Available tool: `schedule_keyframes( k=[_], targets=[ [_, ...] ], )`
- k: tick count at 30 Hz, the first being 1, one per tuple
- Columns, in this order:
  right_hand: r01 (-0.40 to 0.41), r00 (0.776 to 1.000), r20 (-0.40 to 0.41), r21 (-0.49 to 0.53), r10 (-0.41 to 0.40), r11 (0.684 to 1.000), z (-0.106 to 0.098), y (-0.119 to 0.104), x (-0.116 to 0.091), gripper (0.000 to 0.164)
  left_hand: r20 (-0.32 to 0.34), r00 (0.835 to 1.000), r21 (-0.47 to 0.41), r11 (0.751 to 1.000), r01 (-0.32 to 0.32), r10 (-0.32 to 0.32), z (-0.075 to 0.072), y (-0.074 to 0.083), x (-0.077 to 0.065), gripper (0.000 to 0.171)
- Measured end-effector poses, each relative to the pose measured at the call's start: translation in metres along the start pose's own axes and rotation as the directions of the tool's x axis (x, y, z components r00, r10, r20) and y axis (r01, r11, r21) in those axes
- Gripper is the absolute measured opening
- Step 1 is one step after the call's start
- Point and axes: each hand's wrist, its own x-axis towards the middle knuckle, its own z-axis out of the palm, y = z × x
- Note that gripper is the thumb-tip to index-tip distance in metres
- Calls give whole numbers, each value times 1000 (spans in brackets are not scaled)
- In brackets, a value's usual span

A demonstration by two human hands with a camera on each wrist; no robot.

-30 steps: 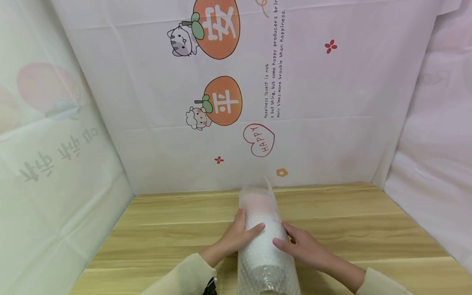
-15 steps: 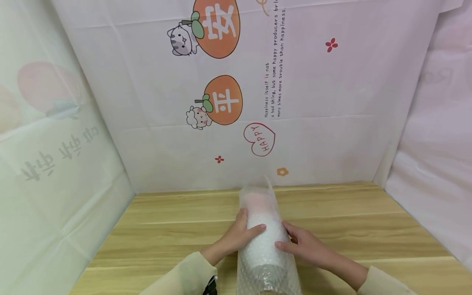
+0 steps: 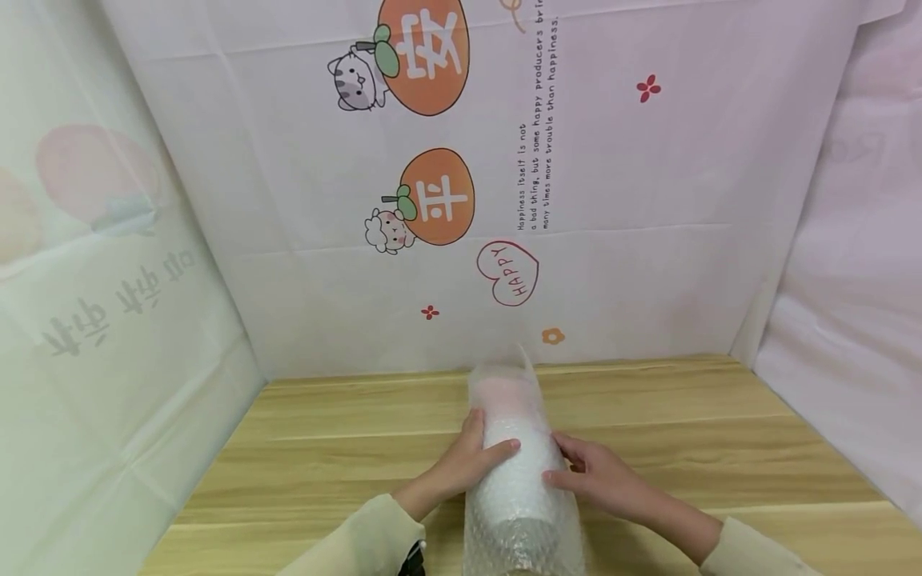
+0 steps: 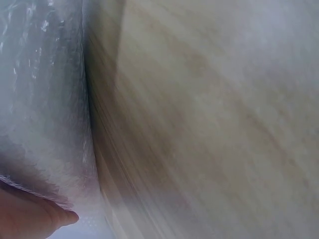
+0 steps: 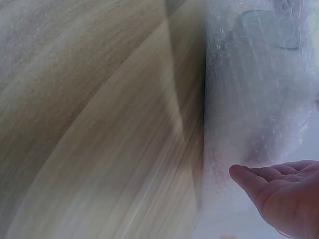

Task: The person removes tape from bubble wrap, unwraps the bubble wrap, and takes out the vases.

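A white cylinder wrapped in bubble wrap [image 3: 522,484] lies lengthwise on the wooden table, its near end cut off by the head view's lower edge. My left hand [image 3: 461,464] holds its left side, thumb across the top and fingers along the flank. On the other side my right hand [image 3: 608,482] holds the wrap, thumb on top and fingers against the right flank. Clear bubble wrap [image 4: 42,89] fills the left of the left wrist view. In the right wrist view, my right hand [image 5: 286,194] is beside the wrapped cylinder [image 5: 254,94]; some fingertips are hidden.
The wood-grain table [image 3: 346,448] extends to both sides of the bundle. A white printed cloth [image 3: 612,240] hangs behind it, and further cloths hang at the left and right. A loose flap of wrap stands up at the bundle's far end.
My right thumb has slid slightly to the right across the wrap. The left hand and the bundle have stayed nearly still.
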Motion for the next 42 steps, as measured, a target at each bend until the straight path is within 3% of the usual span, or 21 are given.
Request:
schedule_keyframes(
  k=[5,11,21,31,42],
  targets=[
    [6,1000,-6,-31,-6,1000,-3,0,2,74,8,1000,7,1000,21,-21,-1,-1,1,103],
    [34,999,-19,-140,-37,990,-8,-1,5,74,6,1000,21,1000,21,-21,-1,-3,3,102],
    [59,998,8,-210,-59,976,-12,-2,7,77,7,999,43,998,35,-35,-1,-5,3,102],
    [62,997,-25,-266,-71,962,-11,-2,7,72,9,999,44,998,33,-34,-2,-2,1,102],
    [90,992,-49,-363,-116,927,-11,-7,4,67,7,999,53,998,38,-38,-2,0,0,102]
  ],
)
